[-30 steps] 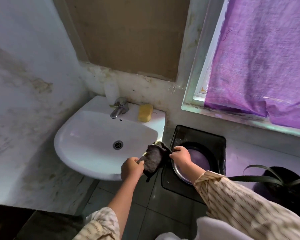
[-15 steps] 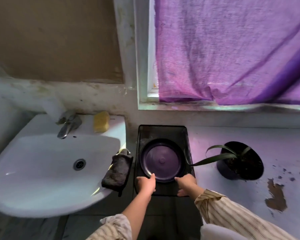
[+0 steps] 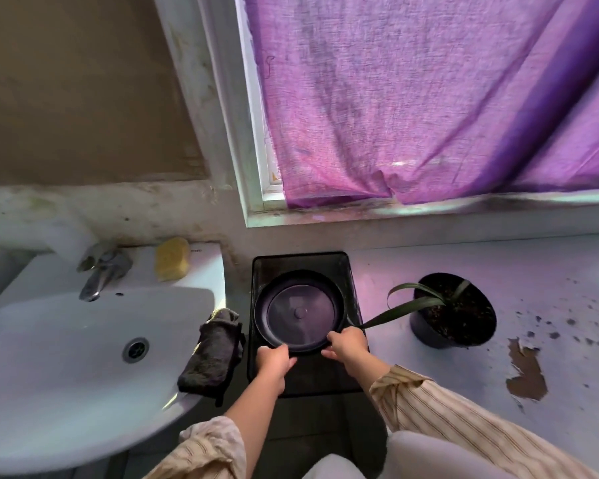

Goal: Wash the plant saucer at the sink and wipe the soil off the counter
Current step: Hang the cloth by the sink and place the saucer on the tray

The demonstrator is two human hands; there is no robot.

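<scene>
A round dark plant saucer [image 3: 300, 311] lies in a black mesh tray [image 3: 301, 262] between the sink and the counter. My left hand [image 3: 274, 361] grips the saucer's near rim on the left. My right hand [image 3: 348, 344] grips the same rim on the right. A dark cloth [image 3: 213, 350] hangs over the right edge of the white sink [image 3: 66, 357]. Soil specks [image 3: 554, 326] are scattered on the pale counter [image 3: 464, 264] at the right.
A black pot with a long-leaved plant [image 3: 453, 311] stands on the counter right of the tray. A tap [image 3: 101, 273] and a yellow sponge [image 3: 172, 259] sit on the sink's back ledge. A brown patch [image 3: 526, 371] marks the counter. A purple curtain [image 3: 412, 98] hangs above.
One second ago both hands held the cloth by the sink; it now hangs over the sink edge. Both hands have moved to the saucer's near rim. The view swung right.
</scene>
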